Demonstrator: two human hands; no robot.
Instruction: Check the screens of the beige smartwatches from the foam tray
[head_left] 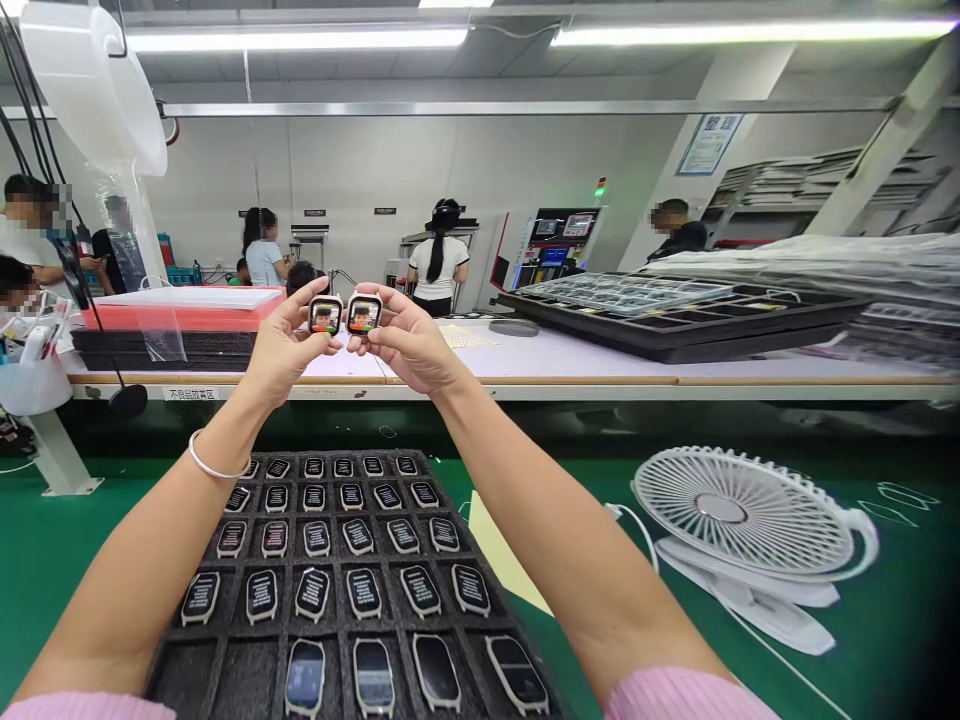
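Both my arms are stretched forward, each hand raising a smartwatch without a strap. My left hand (289, 335) pinches one lit smartwatch (325, 316) between thumb and fingers. Close beside it, my right hand (409, 335) grips a second smartwatch (364, 314) by its edges. Both screens face me and show a similar colour picture. Below my arms lies a black foam tray (247, 665) with rows of compartments. Most hold a smartwatch (364, 592) showing white text; the nearest row has darker screens and two vacant compartments at its left.
A white fan (720, 510) with a cable stands on the green surface (585, 620) at right. On the shelf ahead are red and black trays (180, 320) at left and a stack of black trays (675, 330) at right. Several people are in the background.
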